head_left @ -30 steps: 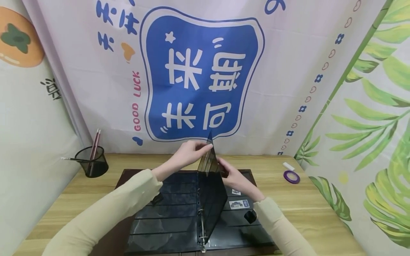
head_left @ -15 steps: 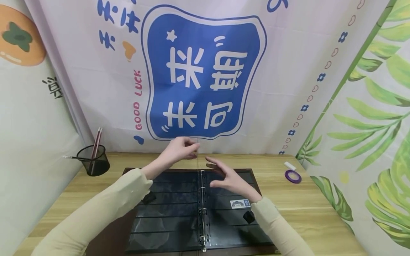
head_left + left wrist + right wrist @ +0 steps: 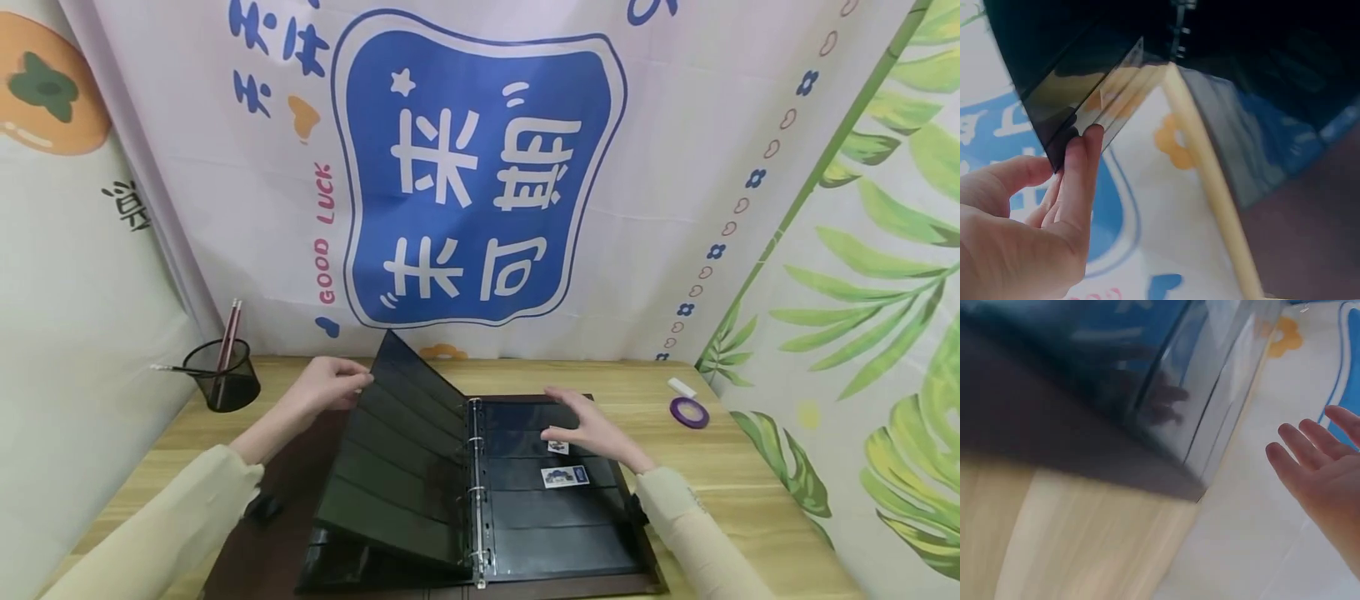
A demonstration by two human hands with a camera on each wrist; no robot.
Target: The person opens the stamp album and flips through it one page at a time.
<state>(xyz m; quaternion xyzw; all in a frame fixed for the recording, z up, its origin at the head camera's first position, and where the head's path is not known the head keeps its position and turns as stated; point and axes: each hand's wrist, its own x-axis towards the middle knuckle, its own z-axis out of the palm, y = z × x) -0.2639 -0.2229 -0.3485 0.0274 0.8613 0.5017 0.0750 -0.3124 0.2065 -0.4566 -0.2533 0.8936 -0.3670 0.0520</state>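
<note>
A ring-binder stamp album (image 3: 555, 542) with black pocket pages and a brown cover lies spread on the table. My left hand (image 3: 330, 385) pinches the outer top corner of a black page (image 3: 405, 450), which stands tilted over the left side of the rings. In the left wrist view the thumb and fingers (image 3: 1082, 162) meet at that page corner. My right hand (image 3: 592, 429) hovers over the right page with fingers spread, holding nothing. Under it sits a small stamp (image 3: 557, 446), partly covered by the hand, and below that a wider stamp (image 3: 565, 476) in another pocket row.
A black mesh pen cup (image 3: 222, 383) with several pencils stands at the back left. On the right lie a purple tape roll (image 3: 688, 412) and a white eraser-like block (image 3: 682, 387). A printed cloth (image 3: 480, 183) hangs behind the table's back edge.
The page has swung from upright over the rings to the left, carried by my left hand. My right hand has let go of it and moved right, uncovering the right page and its stamps.
</note>
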